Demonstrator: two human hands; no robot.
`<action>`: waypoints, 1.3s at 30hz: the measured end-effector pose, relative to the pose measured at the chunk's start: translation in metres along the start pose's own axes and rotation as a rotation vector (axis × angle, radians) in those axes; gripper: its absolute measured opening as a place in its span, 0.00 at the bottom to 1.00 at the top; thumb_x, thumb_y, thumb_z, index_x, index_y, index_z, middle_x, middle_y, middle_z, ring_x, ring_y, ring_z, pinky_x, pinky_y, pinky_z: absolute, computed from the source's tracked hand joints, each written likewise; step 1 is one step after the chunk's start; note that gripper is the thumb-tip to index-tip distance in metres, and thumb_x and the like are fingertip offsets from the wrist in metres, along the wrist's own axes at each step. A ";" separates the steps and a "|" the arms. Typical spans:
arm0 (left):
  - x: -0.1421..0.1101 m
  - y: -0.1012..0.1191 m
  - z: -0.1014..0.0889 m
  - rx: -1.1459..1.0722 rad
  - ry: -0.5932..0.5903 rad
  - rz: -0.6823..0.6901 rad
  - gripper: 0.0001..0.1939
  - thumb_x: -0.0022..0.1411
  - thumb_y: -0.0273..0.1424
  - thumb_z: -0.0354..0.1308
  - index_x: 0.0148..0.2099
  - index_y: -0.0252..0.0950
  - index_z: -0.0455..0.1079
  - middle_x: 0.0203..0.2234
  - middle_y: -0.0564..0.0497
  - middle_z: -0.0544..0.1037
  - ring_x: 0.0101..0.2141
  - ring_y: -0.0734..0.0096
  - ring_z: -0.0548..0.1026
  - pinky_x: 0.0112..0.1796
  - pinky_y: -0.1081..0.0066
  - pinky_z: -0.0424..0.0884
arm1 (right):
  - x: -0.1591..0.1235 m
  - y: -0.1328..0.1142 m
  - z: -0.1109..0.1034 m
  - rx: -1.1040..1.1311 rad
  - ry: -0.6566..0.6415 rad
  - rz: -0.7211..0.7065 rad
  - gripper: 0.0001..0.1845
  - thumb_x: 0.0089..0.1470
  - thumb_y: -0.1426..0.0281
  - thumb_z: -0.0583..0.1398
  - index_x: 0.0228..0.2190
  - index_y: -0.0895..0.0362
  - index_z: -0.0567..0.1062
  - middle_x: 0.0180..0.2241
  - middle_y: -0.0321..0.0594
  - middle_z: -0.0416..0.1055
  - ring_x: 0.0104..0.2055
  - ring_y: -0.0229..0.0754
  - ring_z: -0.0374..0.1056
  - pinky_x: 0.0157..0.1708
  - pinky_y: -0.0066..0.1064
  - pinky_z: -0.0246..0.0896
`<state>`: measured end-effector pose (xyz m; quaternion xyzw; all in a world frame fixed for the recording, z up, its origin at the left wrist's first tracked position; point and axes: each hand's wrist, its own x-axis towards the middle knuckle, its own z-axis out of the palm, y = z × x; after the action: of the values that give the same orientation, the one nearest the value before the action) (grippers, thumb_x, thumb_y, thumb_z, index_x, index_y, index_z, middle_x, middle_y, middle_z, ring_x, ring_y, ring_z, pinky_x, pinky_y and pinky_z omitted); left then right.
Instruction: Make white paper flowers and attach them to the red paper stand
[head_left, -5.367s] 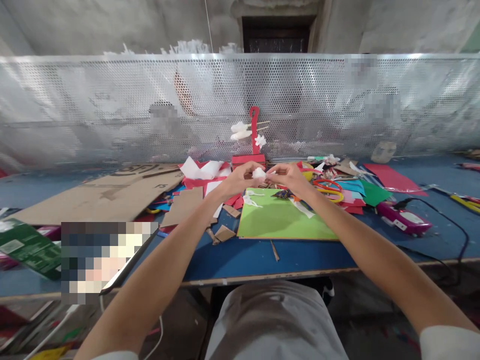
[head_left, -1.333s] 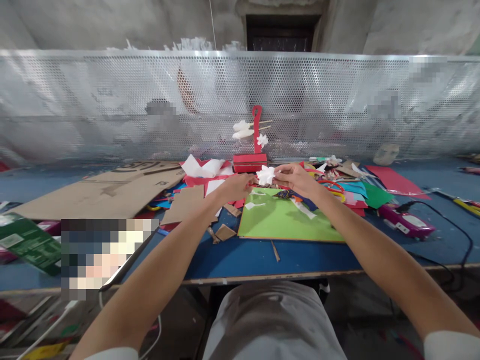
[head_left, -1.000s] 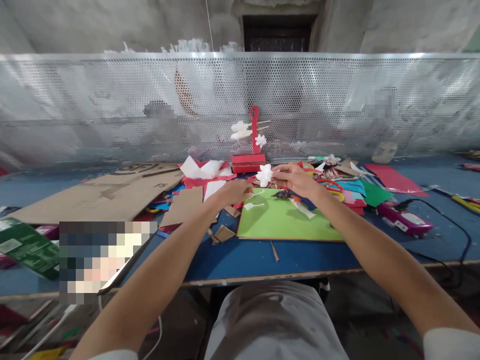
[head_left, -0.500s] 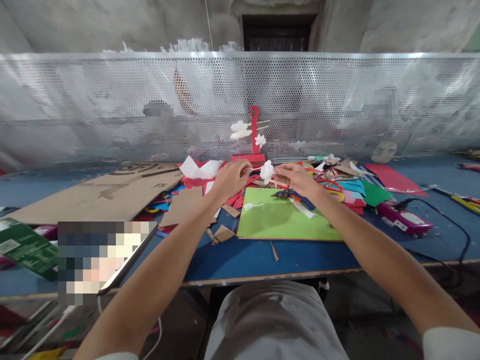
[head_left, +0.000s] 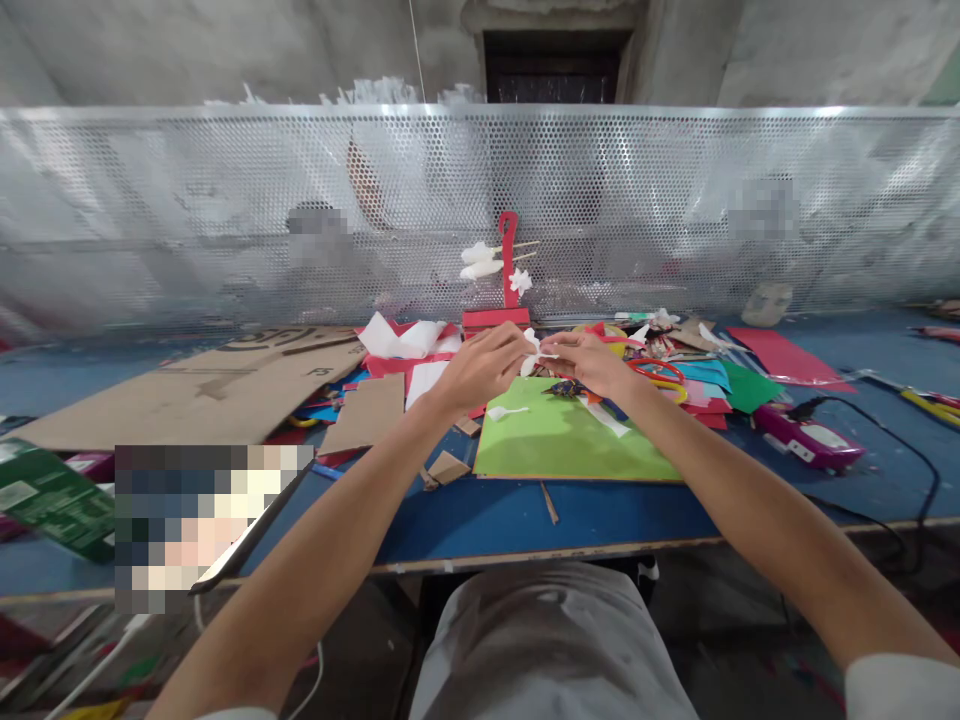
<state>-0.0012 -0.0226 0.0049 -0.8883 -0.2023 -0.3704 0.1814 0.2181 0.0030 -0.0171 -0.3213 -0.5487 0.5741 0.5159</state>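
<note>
Between my two hands, above the far edge of a green sheet (head_left: pixel 555 445), is a white paper flower (head_left: pixel 530 358). My left hand (head_left: pixel 491 362) has its fingers closed at the flower's left side. The fingers of my right hand (head_left: pixel 589 360) pinch it from the right. My fingertips hide part of the flower. On the green sheet lie a small white paper piece (head_left: pixel 499 412) and dark-handled pliers (head_left: pixel 574 388). Behind my hands stands a red upright with a hooked top (head_left: pixel 509 255), bearing several white flowers (head_left: pixel 520 282).
Brown cardboard (head_left: pixel 225 380) covers the left of the blue table (head_left: pixel 450 525). A blurred-out screen (head_left: pixel 210 520) and a green box (head_left: pixel 60 495) stand at front left. Purple device (head_left: pixel 814 440) with a black cord lies right. A perforated metal panel (head_left: pixel 637 200) borders the back.
My left hand has moved right, closer to my right hand. The white flower has turned and now sits mostly between the fingertips of both hands.
</note>
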 end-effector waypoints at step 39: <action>0.005 0.017 0.013 -0.640 -0.001 -0.220 0.35 0.57 0.28 0.63 0.64 0.41 0.55 0.51 0.42 0.67 0.43 0.66 0.73 0.43 0.64 0.73 | -0.007 -0.001 -0.007 0.017 -0.235 -0.121 0.16 0.34 0.67 0.74 0.28 0.54 0.78 0.27 0.31 0.75 0.28 0.33 0.71 0.32 0.24 0.69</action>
<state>0.0175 -0.0300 -0.0030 -0.8733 -0.1705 -0.4318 -0.1478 0.2271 -0.0014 -0.0184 -0.2137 -0.6191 0.5801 0.4843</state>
